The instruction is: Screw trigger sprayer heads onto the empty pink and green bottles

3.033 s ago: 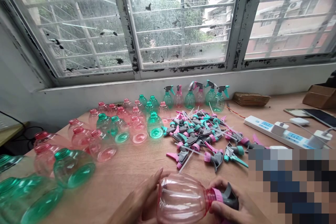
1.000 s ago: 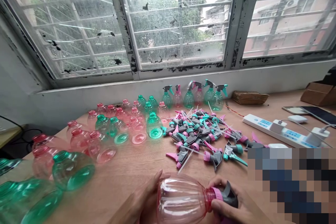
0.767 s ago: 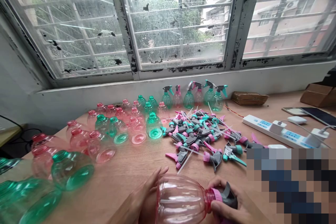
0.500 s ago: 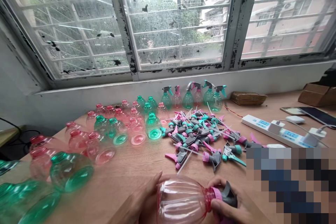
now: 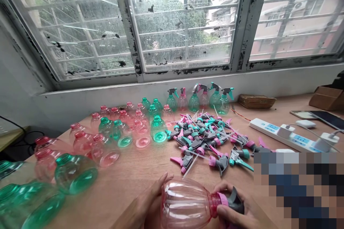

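Little changed: left hand (image 5: 149,202) still cradles the pink bottle (image 5: 185,204) at the desk's (image 5: 129,175) near edge, right hand (image 5: 238,217) clamped on its trigger cap (image 5: 233,202).

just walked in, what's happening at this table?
A person holds a pink bottle on its side, low over the table. The left hand cups its body; the right hand grips the grey and pink spray head at its neck. Behind lies a pile of loose spray heads, with open pink and green bottles to the left. Six bottles with heads on stand by the wall. A power strip lies to the right.
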Demonstrator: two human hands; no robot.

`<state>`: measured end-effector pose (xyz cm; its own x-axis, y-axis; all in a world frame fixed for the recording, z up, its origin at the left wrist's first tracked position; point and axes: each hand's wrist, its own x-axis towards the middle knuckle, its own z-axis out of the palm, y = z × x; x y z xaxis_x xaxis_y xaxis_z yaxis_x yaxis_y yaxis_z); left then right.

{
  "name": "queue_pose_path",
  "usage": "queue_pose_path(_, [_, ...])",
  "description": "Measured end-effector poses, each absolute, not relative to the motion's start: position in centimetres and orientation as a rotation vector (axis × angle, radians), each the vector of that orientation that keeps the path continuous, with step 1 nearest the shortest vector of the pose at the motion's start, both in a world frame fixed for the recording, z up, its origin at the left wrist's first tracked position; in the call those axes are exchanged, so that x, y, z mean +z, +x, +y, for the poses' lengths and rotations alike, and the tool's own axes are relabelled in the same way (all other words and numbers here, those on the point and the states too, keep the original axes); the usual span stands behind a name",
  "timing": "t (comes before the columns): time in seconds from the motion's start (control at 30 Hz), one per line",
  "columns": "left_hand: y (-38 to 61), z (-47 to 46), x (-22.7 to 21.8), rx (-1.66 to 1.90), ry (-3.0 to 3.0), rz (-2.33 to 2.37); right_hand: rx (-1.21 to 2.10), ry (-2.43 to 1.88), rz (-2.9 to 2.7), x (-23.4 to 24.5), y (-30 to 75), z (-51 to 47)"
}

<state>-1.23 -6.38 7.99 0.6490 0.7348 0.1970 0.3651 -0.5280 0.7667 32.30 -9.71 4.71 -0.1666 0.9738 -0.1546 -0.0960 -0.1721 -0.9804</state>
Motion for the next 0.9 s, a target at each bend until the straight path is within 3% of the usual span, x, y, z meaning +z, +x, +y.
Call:
queue_pose_path(0.3, [-1.3,-6.3,8.8,0.738,2.218,0.837,1.516,-1.197,-1.115,3.8,32.3,-9.6])
queue_pose_path(0.63, [-1.6,-6.6,5.6,0.815,2.256,0.982,1.546,-1.147,-1.136,3.6,32.4,-9.3])
queue_pose_path(0.9, [-1.2,-6.3,8.1,0.745,2.225,0.89,1.522,-1.134,-1.087,2.7,32.2,-9.2])
